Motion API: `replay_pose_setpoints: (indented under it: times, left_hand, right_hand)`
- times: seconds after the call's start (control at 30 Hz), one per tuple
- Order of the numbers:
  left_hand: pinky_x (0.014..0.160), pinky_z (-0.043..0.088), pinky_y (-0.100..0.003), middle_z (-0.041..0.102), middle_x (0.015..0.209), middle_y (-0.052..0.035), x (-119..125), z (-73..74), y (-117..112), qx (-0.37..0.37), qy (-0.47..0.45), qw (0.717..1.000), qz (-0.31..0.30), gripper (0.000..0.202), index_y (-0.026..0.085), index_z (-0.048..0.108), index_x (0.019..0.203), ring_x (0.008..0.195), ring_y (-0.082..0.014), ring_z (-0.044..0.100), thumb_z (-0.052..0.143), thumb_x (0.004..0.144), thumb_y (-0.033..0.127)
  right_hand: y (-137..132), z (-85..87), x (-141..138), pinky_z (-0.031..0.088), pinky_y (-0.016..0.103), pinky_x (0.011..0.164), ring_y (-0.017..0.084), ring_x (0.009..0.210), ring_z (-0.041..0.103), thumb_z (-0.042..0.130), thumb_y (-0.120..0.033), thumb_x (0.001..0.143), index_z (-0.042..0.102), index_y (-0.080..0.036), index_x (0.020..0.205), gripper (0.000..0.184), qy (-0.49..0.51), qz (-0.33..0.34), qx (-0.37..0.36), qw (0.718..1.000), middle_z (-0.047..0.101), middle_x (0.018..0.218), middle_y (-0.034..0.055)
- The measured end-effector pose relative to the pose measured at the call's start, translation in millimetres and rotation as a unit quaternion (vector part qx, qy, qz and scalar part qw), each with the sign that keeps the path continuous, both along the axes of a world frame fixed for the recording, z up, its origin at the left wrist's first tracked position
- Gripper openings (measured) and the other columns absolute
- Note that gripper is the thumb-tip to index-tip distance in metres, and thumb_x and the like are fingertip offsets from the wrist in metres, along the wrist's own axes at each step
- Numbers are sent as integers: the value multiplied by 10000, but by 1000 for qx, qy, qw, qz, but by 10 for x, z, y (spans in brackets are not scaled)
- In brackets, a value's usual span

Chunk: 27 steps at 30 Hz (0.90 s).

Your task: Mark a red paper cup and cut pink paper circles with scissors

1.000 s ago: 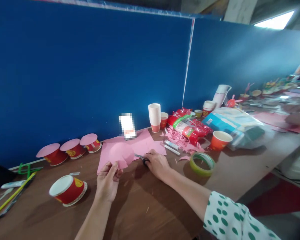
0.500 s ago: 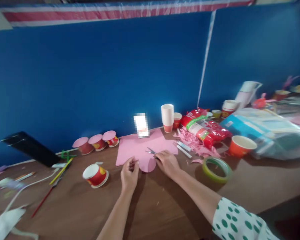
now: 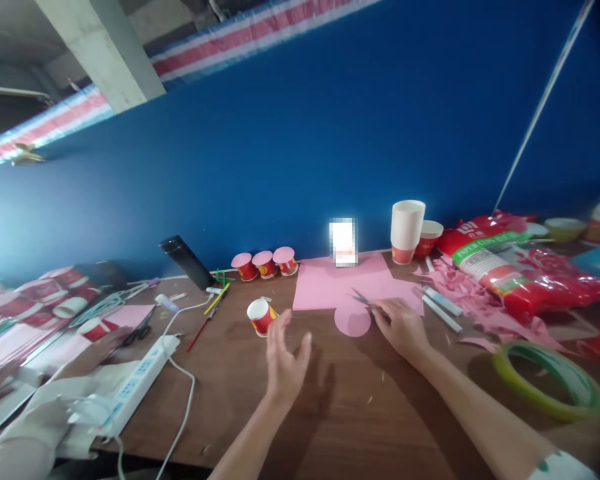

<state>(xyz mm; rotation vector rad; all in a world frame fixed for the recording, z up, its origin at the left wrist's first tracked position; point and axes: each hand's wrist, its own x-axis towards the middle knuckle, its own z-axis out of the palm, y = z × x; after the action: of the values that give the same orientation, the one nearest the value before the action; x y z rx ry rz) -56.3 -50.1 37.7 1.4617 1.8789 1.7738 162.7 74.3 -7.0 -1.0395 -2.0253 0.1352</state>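
Observation:
My left hand is raised over the table with fingers apart and holds nothing; its fingertips are right beside a red and white paper cup. My right hand rests at the edge of the pink paper, its fingers closed on the handles of a pair of scissors. The blades point left over the pink paper sheets. Just below the blades lies a pink paper circle. Three red cups topped with pink discs stand in a row at the wall.
A cup stack and red cup bag stand at right, with yellow-green tape in front. A black box-like object leans at left. Another person's hand is beyond the power strip.
The view has swung to the left. My left hand has left the pink paper circle, opened and moved toward the single paper cup. My right hand stays by the paper with the scissors.

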Motion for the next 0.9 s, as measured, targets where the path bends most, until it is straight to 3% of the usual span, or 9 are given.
replay_pose_setpoints:
  times: [0.1, 0.17, 0.3, 0.47, 0.57, 0.7, 0.8, 0.9]
  left_hand:
    - [933, 360, -417, 430, 1210, -126, -452, -164, -33, 5, 50, 988, 146, 671, 220, 386, 1244, 1083, -250, 458, 670, 641, 300]
    - [901, 384, -431, 423, 1195, -127, -682, -256, -2, -25, 50, 976, 210, 718, 214, 370, 1247, 1076, -259, 456, 679, 614, 355]
    - [913, 365, -450, 423, 1203, -134, -932, -333, 131, -98, 41, 971, 215, 759, 195, 376, 1232, 1108, -275, 442, 697, 574, 396]
    - [914, 370, -415, 523, 1141, -91, -1038, -230, 308, -80, 53, 979, 179, 642, 213, 458, 1155, 1067, -254, 496, 686, 582, 389]
    - [895, 388, -397, 560, 1104, -84, -950, -118, 315, -74, 46, 984, 155, 532, 210, 516, 1087, 1007, -245, 536, 669, 606, 377]
    - [900, 394, -366, 556, 1143, -83, -524, -22, 138, -61, 44, 995, 65, 542, 223, 510, 1121, 1017, -231, 536, 679, 617, 325]
    - [924, 382, -362, 562, 1146, -82, -136, -41, -45, -67, 6, 997, -22, 539, 238, 532, 1111, 1047, -241, 529, 701, 602, 291]
    - [944, 367, -368, 565, 1150, -78, 117, -130, -181, -99, 24, 989, -106, 521, 254, 537, 1121, 1071, -241, 513, 692, 623, 273]
  right_hand:
    - [-3, -3, 8, 437, 338, 775, 227, 863, 562, 469, -211, 835, 622, -174, 928, 183, -4, 5, 5, 1000, 669, 892, 74]
    - [-4, -5, 7, 439, 334, 770, 224, 853, 565, 474, -221, 834, 622, -175, 921, 178, -9, 8, 7, 1000, 670, 891, 74]
    - [-13, -1, 8, 442, 330, 762, 219, 841, 571, 473, -235, 836, 623, -178, 920, 181, -11, 9, 1, 1000, 672, 886, 69]
    - [-43, 27, 19, 441, 331, 776, 218, 855, 575, 453, -223, 844, 626, -174, 934, 201, 5, -2, -16, 1000, 674, 891, 71]
    - [-55, 40, 16, 446, 325, 762, 218, 850, 574, 452, -216, 843, 630, -171, 932, 204, 18, -14, -29, 999, 671, 887, 75]
    - [-59, 45, 5, 449, 333, 766, 220, 851, 570, 442, -210, 841, 621, -168, 946, 211, 49, -33, -47, 997, 661, 886, 84]
    - [-71, 64, -9, 459, 323, 760, 218, 862, 571, 438, -227, 845, 612, -159, 952, 215, 76, -41, -62, 994, 653, 909, 94]
    - [-106, 117, -34, 467, 289, 737, 199, 834, 584, 425, -240, 856, 593, -146, 984, 231, 80, -43, -73, 993, 648, 927, 100]
